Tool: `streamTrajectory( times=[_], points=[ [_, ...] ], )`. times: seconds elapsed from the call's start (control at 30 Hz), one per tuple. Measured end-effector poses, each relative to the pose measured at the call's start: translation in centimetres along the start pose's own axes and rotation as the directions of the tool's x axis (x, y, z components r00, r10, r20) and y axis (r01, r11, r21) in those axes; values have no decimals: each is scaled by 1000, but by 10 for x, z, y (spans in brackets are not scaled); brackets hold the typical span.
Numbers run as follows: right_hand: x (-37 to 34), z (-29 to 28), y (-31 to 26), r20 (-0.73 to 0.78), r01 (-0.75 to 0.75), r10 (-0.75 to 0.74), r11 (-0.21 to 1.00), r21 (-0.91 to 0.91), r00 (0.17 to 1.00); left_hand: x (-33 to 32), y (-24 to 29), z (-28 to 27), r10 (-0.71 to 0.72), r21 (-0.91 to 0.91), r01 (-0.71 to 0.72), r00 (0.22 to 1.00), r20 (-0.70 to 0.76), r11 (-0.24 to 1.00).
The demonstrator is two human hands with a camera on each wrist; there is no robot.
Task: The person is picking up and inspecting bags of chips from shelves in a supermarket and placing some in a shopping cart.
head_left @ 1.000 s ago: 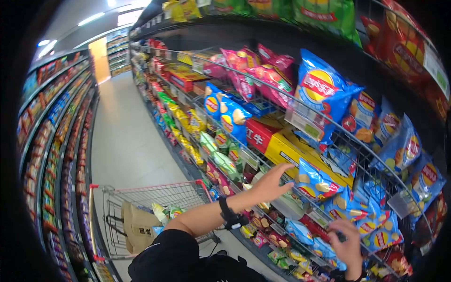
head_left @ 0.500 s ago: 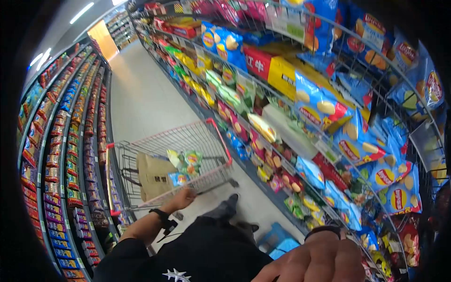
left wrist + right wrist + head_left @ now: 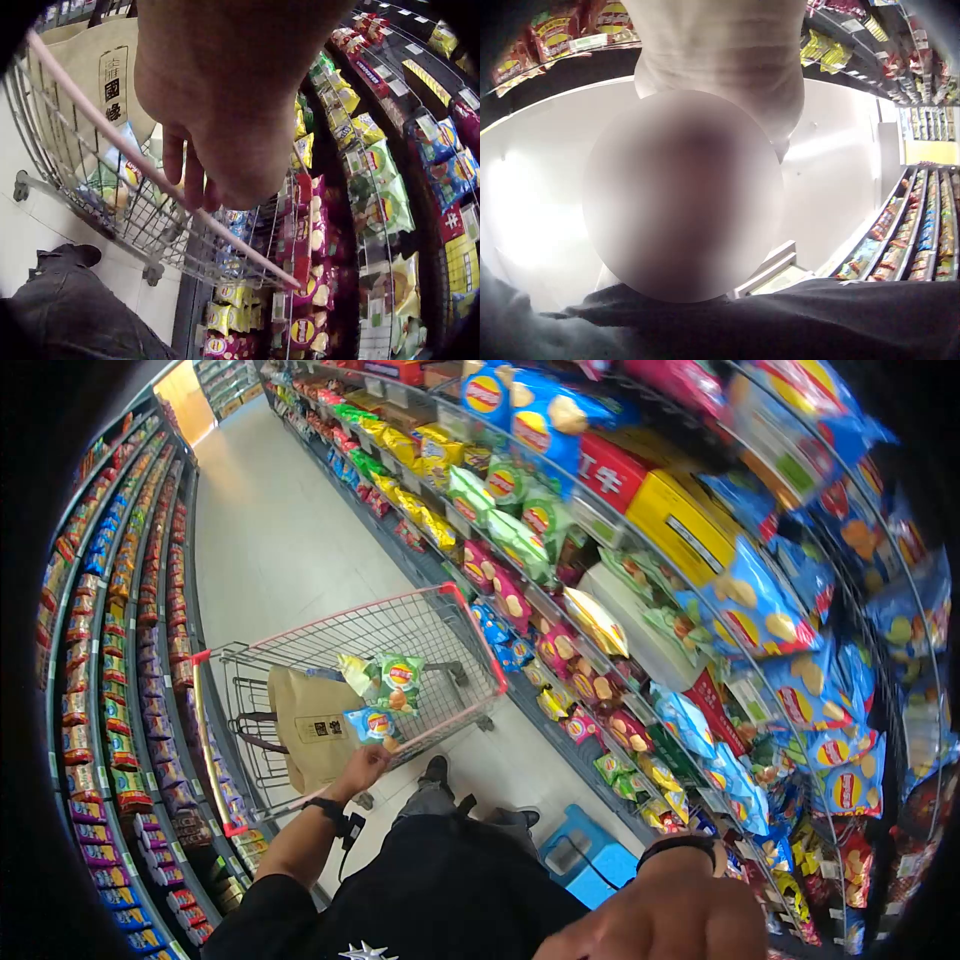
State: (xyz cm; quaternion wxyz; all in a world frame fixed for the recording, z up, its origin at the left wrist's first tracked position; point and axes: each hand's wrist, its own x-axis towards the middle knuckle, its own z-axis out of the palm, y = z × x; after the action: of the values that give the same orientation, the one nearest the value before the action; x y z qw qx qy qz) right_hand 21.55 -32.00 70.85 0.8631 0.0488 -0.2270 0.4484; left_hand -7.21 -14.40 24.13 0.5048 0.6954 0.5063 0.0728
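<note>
My left hand hangs loosely at the near red rim of the shopping cart, holding nothing. In the left wrist view its fingers dangle over that rail. Inside the cart lie a green chip bag, a blue chip bag and a tan shopping bag with dark handles. My right hand is raised close beneath the head camera, its back showing large at the bottom right. Its fingertips are cut off there, and a blurred patch covers much of the right wrist view.
Wire shelves of chip bags run along the right, with a yellow carton among them. A blue basket stands on the floor beside my feet. Packed snack shelves line the left. The tiled aisle stretches ahead.
My left hand has dropped from the chip shelf to the cart's rim. My right hand has risen from the shelf towards the head camera. The view has tilted down.
</note>
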Motion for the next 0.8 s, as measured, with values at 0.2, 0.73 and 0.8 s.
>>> streamTrajectory(
  times=[0.2, 0.73, 0.8],
  points=[
    [45, -154, 73, -130, -623, 845, 270, -734, 519, 75, -126, -48, -163, -83, 154, 980, -115, 985],
    [-31, -320, 179, -899, -946, 317, 217, -242, 303, 294, -300, 31, -248, -297, 198, 959, -138, 934],
    [-36, -326, 178, -912, -949, 293, 215, -229, 286, 295, -284, 19, -282, -305, 251, 958, -60, 919]
  ],
)
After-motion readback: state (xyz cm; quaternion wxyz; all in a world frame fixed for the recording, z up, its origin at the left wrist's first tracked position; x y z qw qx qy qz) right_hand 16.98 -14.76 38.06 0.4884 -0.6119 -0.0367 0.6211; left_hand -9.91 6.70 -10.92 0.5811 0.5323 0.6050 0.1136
